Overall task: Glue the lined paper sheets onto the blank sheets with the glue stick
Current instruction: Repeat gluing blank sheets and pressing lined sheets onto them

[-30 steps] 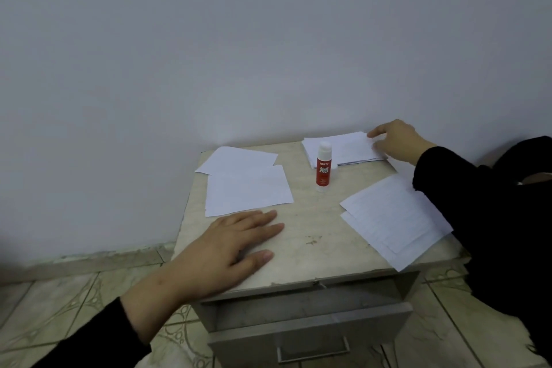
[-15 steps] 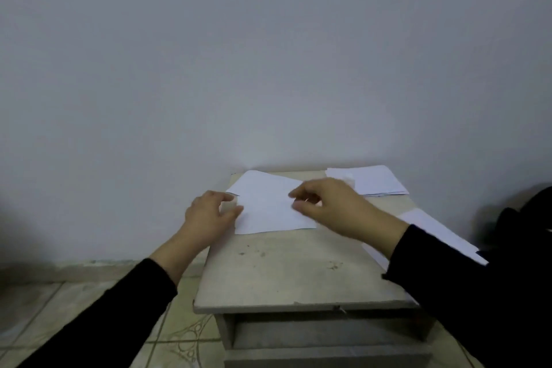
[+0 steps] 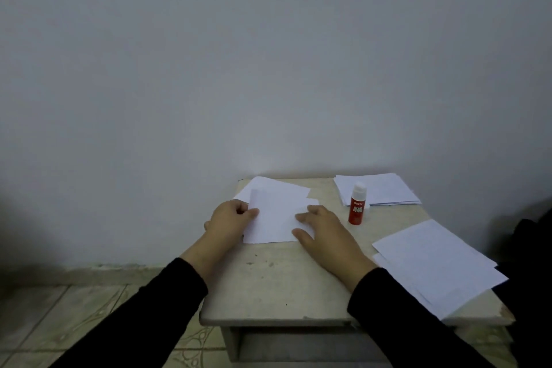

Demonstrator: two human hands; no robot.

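Observation:
A white paper sheet (image 3: 276,219) lies at the back left of the small table (image 3: 277,281), on top of another white sheet (image 3: 270,185). My left hand (image 3: 228,219) pinches its left edge, which curls up slightly. My right hand (image 3: 324,233) rests flat with straight fingers on the sheet's right side. A red glue stick (image 3: 356,207) with a white cap stands upright just right of my right hand. Faintly lined sheets (image 3: 436,263) lie stacked at the table's right edge. I cannot tell whether the held sheet is lined.
A stack of white sheets (image 3: 383,188) lies at the back right corner, behind the glue stick. The table stands against a plain wall (image 3: 268,69), with tiled floor (image 3: 59,314) to the left. A dark shape (image 3: 534,248) sits at the far right.
My right hand came from the back right stack to the left sheet and now lies flat on it. My left hand moved up to grip the sheet's left edge. The view shifted.

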